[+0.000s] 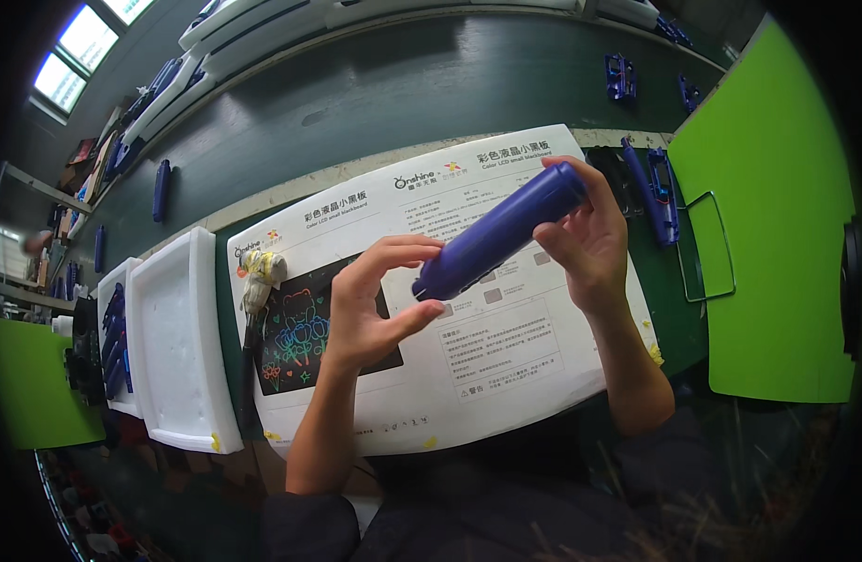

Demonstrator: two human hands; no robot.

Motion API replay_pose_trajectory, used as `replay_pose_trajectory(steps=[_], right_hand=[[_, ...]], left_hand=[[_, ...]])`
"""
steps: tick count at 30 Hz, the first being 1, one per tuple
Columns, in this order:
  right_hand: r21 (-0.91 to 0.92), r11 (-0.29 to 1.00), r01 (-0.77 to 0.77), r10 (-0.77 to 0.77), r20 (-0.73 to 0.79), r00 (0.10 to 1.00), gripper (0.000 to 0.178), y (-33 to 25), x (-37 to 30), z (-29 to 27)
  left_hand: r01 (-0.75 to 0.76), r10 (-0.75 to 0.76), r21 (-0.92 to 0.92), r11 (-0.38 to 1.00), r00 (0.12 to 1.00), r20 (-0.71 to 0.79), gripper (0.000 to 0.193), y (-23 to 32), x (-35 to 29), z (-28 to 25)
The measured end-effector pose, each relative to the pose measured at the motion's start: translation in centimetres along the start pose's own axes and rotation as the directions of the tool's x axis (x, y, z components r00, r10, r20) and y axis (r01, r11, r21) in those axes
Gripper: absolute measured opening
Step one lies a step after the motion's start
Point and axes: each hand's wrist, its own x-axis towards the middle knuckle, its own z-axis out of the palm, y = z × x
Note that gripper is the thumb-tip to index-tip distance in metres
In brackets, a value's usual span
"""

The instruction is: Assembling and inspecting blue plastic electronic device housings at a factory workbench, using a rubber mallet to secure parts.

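Observation:
A dark blue plastic cylinder-shaped casing (501,229) is held aslant above a printed white sheet (422,384), its right end higher in the picture. My left hand (370,304) grips the lower-left end between thumb and fingertips. At the upper-right end, my right hand (590,239) has its fingers behind the casing and its thumb along the lower side. A seam or row of small notches shows along the casing's underside. On the sheet's left lies a tool with a cloth-and-tape-wrapped head (262,276) and a dark handle.
White foam trays (180,337) stand left, the outer one holding blue parts (115,337). Right of the sheet lie an open blue casing half (661,192) and a wire frame (712,248). Green panels (778,244) flank both sides. More blue parts (621,77) sit on the conveyor belt (403,103).

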Motion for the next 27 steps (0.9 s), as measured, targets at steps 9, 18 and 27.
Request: replay_pose_trajectory(steps=[9, 18, 27], right_hand=[[-0.553, 0.76, 0.342, -0.286, 0.187, 0.94, 0.044, 0.2, -0.5, 3.0], [-0.68, 0.636, 0.365, -0.356, 0.16, 0.921, 0.043, 1.7, -0.4, 2.4], [-0.69, 0.603, 0.4, -0.338, 0.234, 0.912, 0.038, 0.6, -1.5, 2.3]], left_hand=[[-0.057, 0.027, -0.151, 0.987, 0.981, -0.193, 0.057, -0.2, -0.9, 4.6], [-0.198, 0.15, -0.215, 0.956, 0.965, -0.217, 0.05, 1.1, -0.7, 3.4], [-0.248, 0.239, -0.049, 0.967, 0.959, -0.151, 0.049, 1.7, -1.3, 5.0]])
